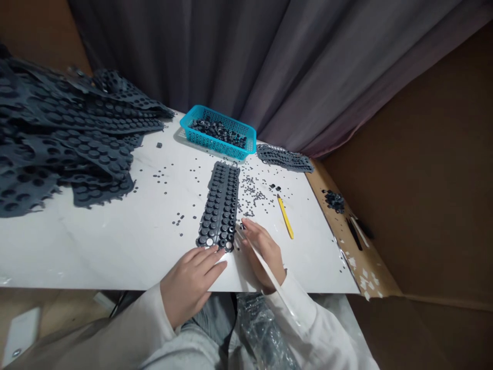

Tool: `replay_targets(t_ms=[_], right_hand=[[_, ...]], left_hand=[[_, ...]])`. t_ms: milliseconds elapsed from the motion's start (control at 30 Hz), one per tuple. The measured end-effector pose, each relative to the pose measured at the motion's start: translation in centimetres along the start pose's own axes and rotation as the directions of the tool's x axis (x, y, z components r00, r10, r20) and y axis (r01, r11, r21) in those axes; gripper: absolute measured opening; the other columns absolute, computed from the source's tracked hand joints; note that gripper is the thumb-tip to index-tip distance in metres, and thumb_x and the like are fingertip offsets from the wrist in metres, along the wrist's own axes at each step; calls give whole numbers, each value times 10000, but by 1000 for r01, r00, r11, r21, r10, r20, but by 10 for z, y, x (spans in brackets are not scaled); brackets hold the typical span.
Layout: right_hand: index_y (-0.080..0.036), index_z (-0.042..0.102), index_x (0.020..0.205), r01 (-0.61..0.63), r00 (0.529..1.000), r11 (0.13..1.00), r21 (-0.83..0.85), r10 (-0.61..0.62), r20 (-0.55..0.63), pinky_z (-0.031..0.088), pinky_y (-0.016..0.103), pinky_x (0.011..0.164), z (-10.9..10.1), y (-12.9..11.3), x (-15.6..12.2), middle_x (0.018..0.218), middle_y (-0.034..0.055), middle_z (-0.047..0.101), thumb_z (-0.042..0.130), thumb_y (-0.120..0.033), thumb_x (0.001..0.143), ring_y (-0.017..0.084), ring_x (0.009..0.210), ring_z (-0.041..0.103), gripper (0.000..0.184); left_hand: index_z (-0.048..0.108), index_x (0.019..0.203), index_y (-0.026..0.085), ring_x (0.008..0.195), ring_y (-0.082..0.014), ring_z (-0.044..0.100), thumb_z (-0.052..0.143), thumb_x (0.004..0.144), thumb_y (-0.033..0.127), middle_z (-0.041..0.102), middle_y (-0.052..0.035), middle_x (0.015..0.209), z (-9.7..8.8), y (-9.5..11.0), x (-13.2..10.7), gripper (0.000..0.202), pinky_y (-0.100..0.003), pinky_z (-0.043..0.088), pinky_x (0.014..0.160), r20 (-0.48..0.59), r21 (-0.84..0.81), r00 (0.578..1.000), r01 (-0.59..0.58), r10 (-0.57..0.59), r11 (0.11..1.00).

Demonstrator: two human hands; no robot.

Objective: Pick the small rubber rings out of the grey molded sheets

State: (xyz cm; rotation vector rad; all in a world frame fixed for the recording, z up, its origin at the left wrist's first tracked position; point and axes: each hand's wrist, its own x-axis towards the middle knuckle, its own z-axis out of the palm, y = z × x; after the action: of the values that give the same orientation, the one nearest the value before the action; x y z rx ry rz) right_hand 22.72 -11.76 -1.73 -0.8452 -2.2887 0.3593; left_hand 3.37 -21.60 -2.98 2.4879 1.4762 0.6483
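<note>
left hand [190,288] open, fingers [206,259] resting on near end of dark rubber stud strip [221,205], mid-table; right hand [264,252] gripping thin white strip [267,270] alongside; most studs [221,192] in place, loose discs [250,192] scattered beyond, moulded sheets [65,128] piled at left.

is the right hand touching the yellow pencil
Apart. The head view shows bare white tabletop plainly separating the right hand from the yellow pencil, which lies beyond the hand's outer edge.
</note>
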Motion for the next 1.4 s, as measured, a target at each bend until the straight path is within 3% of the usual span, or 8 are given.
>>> replay_targets(t_ms=[233,567,667,833,900,1033,1200,1400], right_hand=[[-202,608,985,-63,990,957,282,25,136,476,447,989,1,-13,2,1221,124,634,546,-206,883,232,1247,505,120],[-203,608,962,-40,991,964,262,5,131,497,431,955,10,-7,2,1135,107,682,573,-201,871,221,1199,542,97],[-204,603,987,96,984,988,122,-113,141,509,428,927,11,-4,4,1130,93,687,554,-211,890,226,1178,557,110],[-148,600,1056,405,896,908,-104,-372,244,526,407,891,7,1,12,1222,172,622,491,-157,913,235,1122,586,180],[-141,590,1090,372,915,920,-125,-341,215,534,401,881,6,3,14,1234,190,608,474,-159,919,231,1105,591,207],[-187,589,1088,106,992,994,-28,-104,69,530,386,909,4,7,16,1240,140,614,470,-161,915,209,1123,592,211],[-207,612,998,5,987,959,282,-50,151,486,400,984,6,4,17,1208,115,642,551,-209,880,209,1215,536,133],[-194,625,966,-21,985,960,280,-29,170,509,420,946,10,2,17,1121,128,683,529,-223,894,222,1195,553,124]], left_hand=[[558,1176,183,1254,-237,455,593,778,172,574,-60,1303,5,0,-3,399,-408,287,1064,-46,46,999,-17,20,999],[549,1185,172,1230,-228,478,479,808,93,583,-68,1285,6,-1,-4,392,-395,341,1048,-56,109,996,-60,67,992],[554,1173,171,1209,-232,496,486,783,86,597,-65,1263,4,-1,-3,405,-392,356,1033,-44,86,997,-57,61,995],[549,1183,166,1202,-248,499,529,717,93,603,-78,1245,1,-1,0,473,-401,367,1012,14,25,1000,-21,21,999],[544,1190,172,1210,-247,493,535,710,93,592,-75,1266,1,-1,0,486,-400,366,1010,27,14,1000,-13,12,1000],[539,1191,181,1234,-231,473,541,717,88,563,-67,1312,1,0,-1,483,-392,352,1021,25,13,1000,-10,10,1000],[551,1172,181,1222,-230,486,546,730,101,573,-68,1301,2,1,-1,449,-394,355,1019,9,10,1000,-1,1,1000],[559,1167,182,1214,-224,492,521,755,94,581,-64,1292,1,1,-1,424,-385,353,1017,-9,12,1000,-5,5,1000]])
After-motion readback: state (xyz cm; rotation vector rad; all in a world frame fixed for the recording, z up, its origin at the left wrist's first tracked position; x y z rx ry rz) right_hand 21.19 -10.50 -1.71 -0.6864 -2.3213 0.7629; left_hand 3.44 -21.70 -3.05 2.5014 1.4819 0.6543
